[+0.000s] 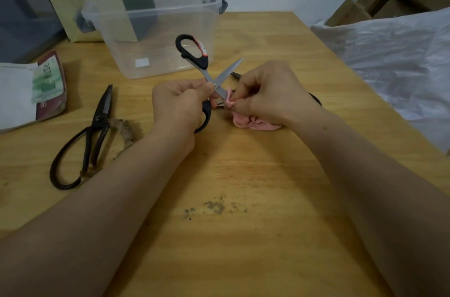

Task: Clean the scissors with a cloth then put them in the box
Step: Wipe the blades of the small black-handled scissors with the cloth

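Wiping in progress: left hand (pixel 180 104) clenched around the lower black handle of the scissors (pixel 211 82), blades spread in an X above the tabletop (pixel 243 187), just in front of the clear box (pixel 155 33). Right hand (pixel 265 94) pinching the pink cloth (pixel 253 124) onto the lower blade beside the pivot, blade axis running from near-right to far-left toward the upper handle loop. Judged next: stroke away from the pivot; left hand nearer the box; second pair, old black scissors (pixel 90 141), left of it, untouched.
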`<action>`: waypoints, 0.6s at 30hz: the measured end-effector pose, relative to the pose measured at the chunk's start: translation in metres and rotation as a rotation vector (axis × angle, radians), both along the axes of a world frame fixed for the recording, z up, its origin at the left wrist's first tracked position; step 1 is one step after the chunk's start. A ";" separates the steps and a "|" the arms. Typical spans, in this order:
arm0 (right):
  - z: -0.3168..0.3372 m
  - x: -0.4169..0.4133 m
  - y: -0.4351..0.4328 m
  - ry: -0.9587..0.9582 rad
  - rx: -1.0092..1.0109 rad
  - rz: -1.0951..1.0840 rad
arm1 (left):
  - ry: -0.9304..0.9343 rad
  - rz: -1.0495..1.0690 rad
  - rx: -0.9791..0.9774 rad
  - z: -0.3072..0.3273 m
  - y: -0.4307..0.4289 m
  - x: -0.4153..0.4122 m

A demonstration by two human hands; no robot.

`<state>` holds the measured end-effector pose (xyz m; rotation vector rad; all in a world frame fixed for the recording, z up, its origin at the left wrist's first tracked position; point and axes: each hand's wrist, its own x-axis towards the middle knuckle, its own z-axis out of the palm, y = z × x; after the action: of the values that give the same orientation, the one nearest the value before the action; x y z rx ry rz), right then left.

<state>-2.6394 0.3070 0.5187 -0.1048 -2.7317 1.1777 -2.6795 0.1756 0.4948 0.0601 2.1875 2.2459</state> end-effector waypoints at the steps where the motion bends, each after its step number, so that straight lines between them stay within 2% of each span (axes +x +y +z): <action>1: 0.002 0.002 0.001 -0.063 -0.011 0.006 | -0.002 0.005 0.010 0.001 -0.002 -0.001; 3: 0.003 0.003 0.001 -0.114 0.001 0.007 | 0.006 0.010 0.019 0.002 -0.003 -0.002; 6: 0.000 -0.001 0.000 0.074 -0.005 -0.030 | 0.027 -0.003 0.001 0.003 -0.002 -0.001; 8: -0.003 -0.004 0.000 0.120 0.012 -0.023 | 0.025 -0.012 -0.013 0.003 0.000 0.001; 18: 0.004 -0.002 0.006 -0.027 0.082 -0.007 | -0.051 0.082 0.044 0.008 -0.007 -0.006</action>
<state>-2.6415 0.3127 0.5230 -0.1213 -2.7965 1.0691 -2.6854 0.1690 0.5031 -0.0872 2.1538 2.3103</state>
